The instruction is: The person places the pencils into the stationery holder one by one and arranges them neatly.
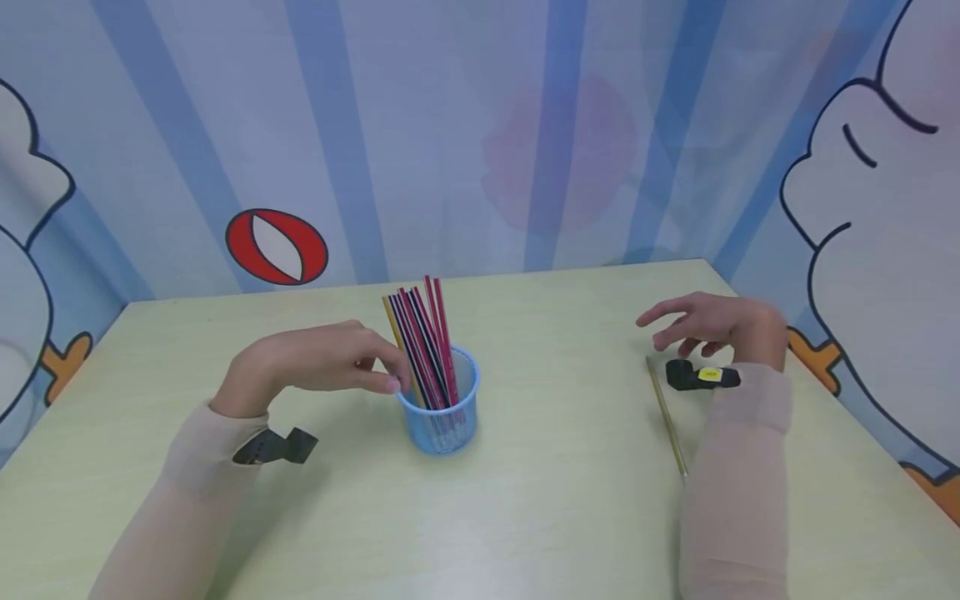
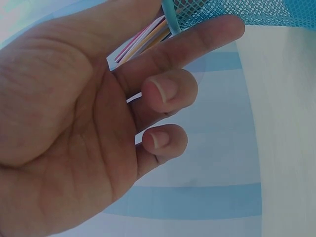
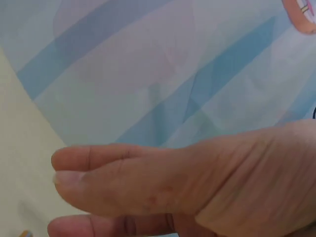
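Observation:
A light blue mesh pencil cup (image 1: 442, 429) stands upright on the table, with several long striped pencils (image 1: 423, 342) leaning in it, red, dark and one gold. My left hand (image 1: 330, 358) pinches the cup's left rim between thumb and index finger. In the left wrist view, the index finger of that hand (image 2: 94, 103) lies along the mesh (image 2: 227, 12), while the other fingers curl loosely. Over the table's right side hovers my right hand (image 1: 705, 323), fingers loosely bent and holding nothing; the right wrist view shows the hand (image 3: 148, 182) likewise. Just below it lies a gold pencil (image 1: 665, 412), its near end by the sleeve.
The pale table (image 1: 525, 517) reaches back to a blue striped backdrop (image 1: 450, 125) with a printed red and white ball (image 1: 277, 247). Printed cartoon figures flank both sides. Small black cameras (image 1: 273, 447) sit on both wrists.

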{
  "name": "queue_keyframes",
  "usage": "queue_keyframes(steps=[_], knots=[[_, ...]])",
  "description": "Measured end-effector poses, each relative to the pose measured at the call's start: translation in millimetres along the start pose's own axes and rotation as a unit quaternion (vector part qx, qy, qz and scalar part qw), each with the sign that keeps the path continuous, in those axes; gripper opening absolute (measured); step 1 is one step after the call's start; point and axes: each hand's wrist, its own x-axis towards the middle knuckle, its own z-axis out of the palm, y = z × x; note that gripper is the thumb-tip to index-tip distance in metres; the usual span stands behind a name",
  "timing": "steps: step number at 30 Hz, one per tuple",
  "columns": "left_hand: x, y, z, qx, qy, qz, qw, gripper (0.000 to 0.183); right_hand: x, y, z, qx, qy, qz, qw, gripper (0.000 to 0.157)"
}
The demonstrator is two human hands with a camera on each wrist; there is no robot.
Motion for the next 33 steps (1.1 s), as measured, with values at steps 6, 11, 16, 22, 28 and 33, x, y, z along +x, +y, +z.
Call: queue_keyframes(steps=[6, 11, 16, 22, 28, 33], knots=[[0.0, -1.1, 0.4, -0.001, 0.001, 0.002, 1.0, 0.017, 11, 16, 5.8, 0.056, -0.008, 0.045, 0.997, 0.047], [-0.4, -1.0, 0.4, -0.001, -0.001, 0.002, 1.0, 0.017, 28, 3, 17.8, 0.054, 0.007, 0.07, 0.996, 0.029], [-0.5, -1.2, 0.5, 0.001, 0.0, 0.003, 1.0, 0.017, 49, -21, 34.0, 0.024, 0.001, 0.068, 0.997, 0.011], [-0.9, -1.5, 0.5, 0.003, 0.0, 0.003, 1.0, 0.017, 73, -42, 44.7, -0.06, -0.045, -0.027, 0.997, 0.005], [-0.2, -1.5, 1.0, 0.004, 0.002, 0.006, 1.0, 0.018, 85, -62, 49.7, -0.018, -0.077, -0.156, 0.985, 0.017], [0.2, -1.4, 0.9, 0.0, 0.001, 0.005, 1.0, 0.017, 74, -82, 48.3, 0.015, -0.067, -0.234, 0.97, 0.018]])
